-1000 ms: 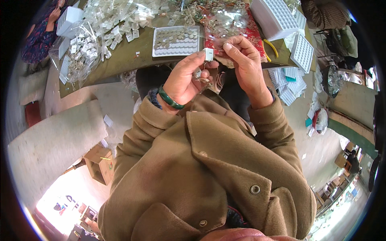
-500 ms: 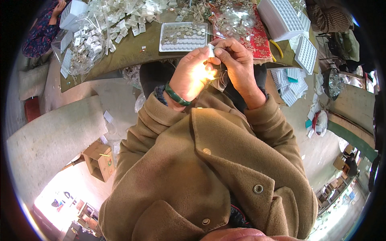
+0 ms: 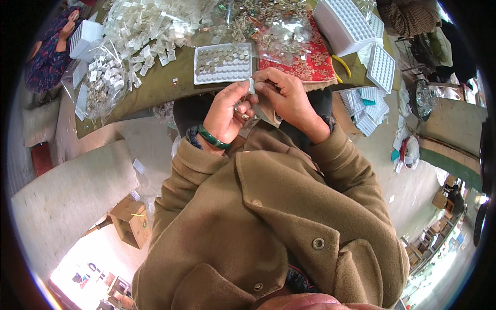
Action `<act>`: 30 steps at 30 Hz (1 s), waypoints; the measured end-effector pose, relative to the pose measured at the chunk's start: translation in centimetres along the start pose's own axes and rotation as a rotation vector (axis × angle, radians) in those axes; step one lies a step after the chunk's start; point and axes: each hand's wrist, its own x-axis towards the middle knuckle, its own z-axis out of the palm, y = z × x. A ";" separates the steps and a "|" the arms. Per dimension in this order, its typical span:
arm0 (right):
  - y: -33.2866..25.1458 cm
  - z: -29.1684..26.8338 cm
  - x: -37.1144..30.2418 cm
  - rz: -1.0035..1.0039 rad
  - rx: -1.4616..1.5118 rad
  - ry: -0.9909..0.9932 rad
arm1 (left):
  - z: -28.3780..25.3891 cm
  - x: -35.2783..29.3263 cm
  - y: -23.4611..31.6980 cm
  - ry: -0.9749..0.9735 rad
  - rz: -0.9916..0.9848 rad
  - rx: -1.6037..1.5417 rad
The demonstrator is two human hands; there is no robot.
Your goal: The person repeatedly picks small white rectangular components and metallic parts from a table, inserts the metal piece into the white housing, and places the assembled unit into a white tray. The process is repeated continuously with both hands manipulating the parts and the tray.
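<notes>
My left hand (image 3: 223, 114), with a dark green bangle at its wrist, pinches a small white plastic piece (image 3: 251, 86) between thumb and finger. Small shiny items (image 3: 243, 115) show among its curled lower fingers; their kind is unclear. My right hand (image 3: 290, 99) is closed at the other side of the white piece, its thumb and fingertips against it. Both hands are just off the table's near edge, above my lap. Close beyond them, a white tray (image 3: 209, 79) with rows of round hollows holds several grey discs (image 3: 222, 57).
White plastic pieces (image 3: 152, 26) lie heaped on the table (image 3: 170, 85), with a filled clear bag (image 3: 106, 77) at left. Right of the tray are a red patterned cloth (image 3: 320, 64), yellow-handled pliers (image 3: 341, 67) and stacked white trays (image 3: 343, 26). Another person's hand (image 3: 70, 26) shows at far left.
Both hands have shifted left and slightly lower in view, as have the tray and table contents. The bright glow on my left palm has gone. The white piece stays between my fingers.
</notes>
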 end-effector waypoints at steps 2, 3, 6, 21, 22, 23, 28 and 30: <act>0.3 0.0 0.1 -0.073 -0.081 0.015 | -0.1 0.1 0.0 0.001 -0.018 -0.005; 0.4 0.0 0.2 -0.116 -0.122 0.019 | -0.1 0.2 -0.1 0.004 -0.007 0.035; 0.8 -0.4 0.2 -0.175 -0.185 -0.006 | 0.1 0.4 -0.1 0.015 0.024 0.143; 3.0 -6.6 6.0 -0.099 -0.847 0.247 | -5.0 -4.1 16.5 0.419 1.183 1.081; 3.2 -6.6 6.0 -0.089 -0.814 0.252 | -6.2 -4.7 18.6 0.585 1.260 1.256; 3.3 -6.7 5.9 -0.098 -0.773 0.260 | -7.3 -5.1 20.5 0.684 1.360 1.351; 3.4 -7.8 5.8 0.010 -0.585 0.334 | -11.3 -6.2 26.1 1.116 1.571 1.815; 3.4 -8.1 6.0 0.002 -0.457 0.371 | -11.1 -5.9 24.1 1.203 1.584 1.594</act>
